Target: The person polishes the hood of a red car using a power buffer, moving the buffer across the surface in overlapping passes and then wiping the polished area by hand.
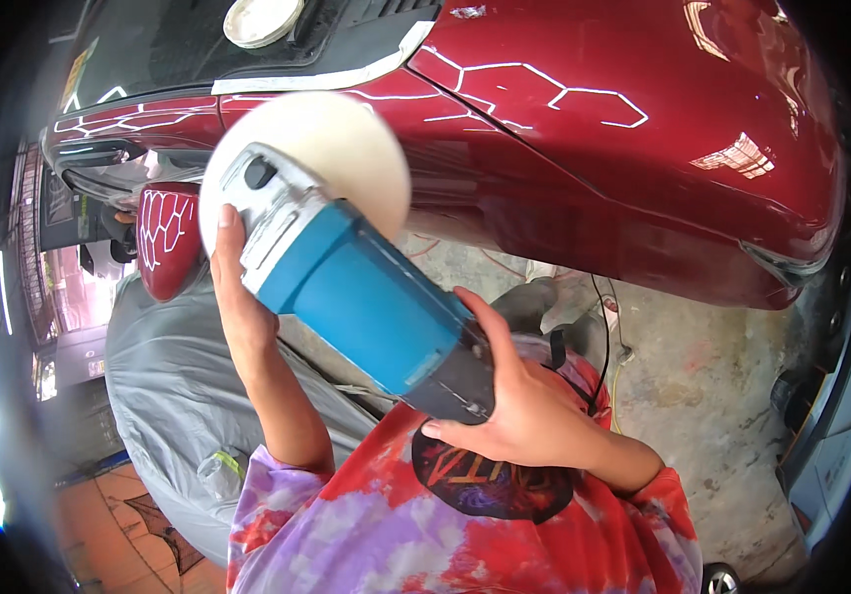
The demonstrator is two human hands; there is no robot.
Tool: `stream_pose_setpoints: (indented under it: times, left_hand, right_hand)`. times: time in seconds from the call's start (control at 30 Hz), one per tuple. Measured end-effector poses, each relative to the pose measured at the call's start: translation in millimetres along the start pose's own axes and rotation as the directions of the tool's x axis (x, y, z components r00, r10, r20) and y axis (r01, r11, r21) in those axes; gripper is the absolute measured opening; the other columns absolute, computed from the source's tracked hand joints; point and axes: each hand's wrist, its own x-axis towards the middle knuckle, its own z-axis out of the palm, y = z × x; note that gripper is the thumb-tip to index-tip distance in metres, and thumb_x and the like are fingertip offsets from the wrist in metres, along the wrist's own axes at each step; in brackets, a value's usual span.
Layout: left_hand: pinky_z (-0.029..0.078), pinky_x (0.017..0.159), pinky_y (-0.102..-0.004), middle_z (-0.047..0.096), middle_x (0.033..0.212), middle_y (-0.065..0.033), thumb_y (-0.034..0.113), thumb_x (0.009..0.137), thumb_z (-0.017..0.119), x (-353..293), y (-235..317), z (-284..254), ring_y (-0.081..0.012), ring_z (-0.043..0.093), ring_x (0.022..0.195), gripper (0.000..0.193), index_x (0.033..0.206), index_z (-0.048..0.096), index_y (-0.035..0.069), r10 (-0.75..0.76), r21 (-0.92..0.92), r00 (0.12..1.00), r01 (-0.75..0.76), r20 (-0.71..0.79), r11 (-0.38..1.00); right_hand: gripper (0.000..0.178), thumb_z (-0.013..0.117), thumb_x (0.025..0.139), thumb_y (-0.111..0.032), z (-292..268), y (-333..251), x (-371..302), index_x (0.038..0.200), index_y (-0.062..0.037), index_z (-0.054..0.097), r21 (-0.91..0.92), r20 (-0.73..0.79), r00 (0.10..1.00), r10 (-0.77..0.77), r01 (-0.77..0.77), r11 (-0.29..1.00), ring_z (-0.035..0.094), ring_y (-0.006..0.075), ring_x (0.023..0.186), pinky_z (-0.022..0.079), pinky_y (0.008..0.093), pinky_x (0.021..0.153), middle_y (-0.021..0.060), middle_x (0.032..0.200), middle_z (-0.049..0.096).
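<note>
from here i see my left hand (pixel 244 312) gripping the blue polisher (pixel 366 297) by its metal head, my right hand (pixel 539 406) clasping its dark rear. the white pad (pixel 376 148), beyond the left hand, overlaps the red car (pixel 584 168); contact unclear. right of my right hand, concrete floor (pixel 702 396) leaves room; a grey cover (pixel 168 366) crowds the left.

My hands (pixel 244 312) (pixel 529 411), two, hold one polisher (pixel 371 302); beyond the polisher, one red car (pixel 584 188); left of the polisher, one mirror (pixel 170 259).
</note>
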Motion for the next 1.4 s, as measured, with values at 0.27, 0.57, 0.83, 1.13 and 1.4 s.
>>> stream_pose_setpoints:
  times: [0.27, 0.57, 0.83, 1.13, 1.4]
  left_hand:
    - [0.054, 0.085, -0.0332, 0.065, 0.117, -0.0157, 0.046, 0.102, 0.04, -3.6, 1.5, 16.9, -0.0218, 0.066, 0.101, 0.058, 0.133, 0.051, -0.002, 0.039, -0.077, 0.996, -0.044, -0.075, 0.996]
    - [0.052, 0.087, -0.0297, 0.064, 0.116, -0.0164, 0.043, 0.102, 0.043, -10.3, 6.6, 70.4, -0.0195, 0.066, 0.101, 0.057, 0.134, 0.048, -0.005, -0.02, -0.145, 0.985, 0.045, 0.172, 0.988]
    - [0.054, 0.086, -0.0317, 0.065, 0.118, -0.0178, 0.047, 0.101, 0.044, -0.6, 5.7, 36.3, -0.0225, 0.067, 0.1, 0.062, 0.135, 0.047, -0.005, -0.023, -0.204, 0.984, 0.06, 0.178, 0.977]
    - [0.05, 0.092, -0.033, 0.063, 0.121, -0.015, 0.044, 0.101, 0.045, 24.5, 24.6, -11.4, -0.0219, 0.065, 0.106, 0.058, 0.137, 0.048, -0.001, 0.114, 0.076, 0.992, -0.11, -0.059, 0.991]
    - [0.05, 0.091, -0.0322, 0.063, 0.121, -0.0163, 0.05, 0.1, 0.044, 7.6, 14.2, 11.1, -0.0219, 0.064, 0.105, 0.063, 0.134, 0.05, -0.003, 0.007, 0.015, 1.0, -0.007, 0.014, 1.0]
  right_hand:
    - [0.116, 0.082, 0.077, -0.031, -1.1, -0.2, -6.5, 0.151, -0.0017, -0.002, -0.095, -0.012, 0.994, -0.105, 0.104, 0.99, 0.062, 0.044, 0.099, 0.048, 0.0449, 0.085, 0.0296, 0.109, 0.059]
    - [0.128, 0.091, 0.067, -0.033, -2.7, 0.7, -57.7, 0.153, 0.0005, 0.002, -0.073, -0.233, 0.971, -0.052, 0.035, 0.997, 0.041, 0.0372, 0.134, 0.033, 0.0448, 0.11, 0.0258, 0.143, 0.04]
    - [0.118, 0.081, 0.078, -0.038, -1.9, 0.9, -27.5, 0.152, -0.002, -0.003, -0.107, -0.122, 0.982, -0.143, 0.13, 0.986, 0.058, 0.0481, 0.114, 0.048, 0.0454, 0.093, 0.0356, 0.131, 0.049]
    - [0.117, 0.089, 0.069, -0.035, -2.8, 12.3, 58.0, 0.153, -0.0086, 0.012, 0.032, -0.011, 0.973, -0.229, 0.229, 0.973, 0.051, 0.0375, 0.128, 0.041, 0.0429, 0.104, 0.0241, 0.137, 0.048]
    - [0.121, 0.09, 0.067, -0.032, -10.2, -6.3, 4.7, 0.152, -0.002, 0.009, 0.036, -0.048, 0.998, -0.04, 0.042, 0.998, 0.042, 0.035, 0.135, 0.033, 0.0436, 0.11, 0.0235, 0.143, 0.043]
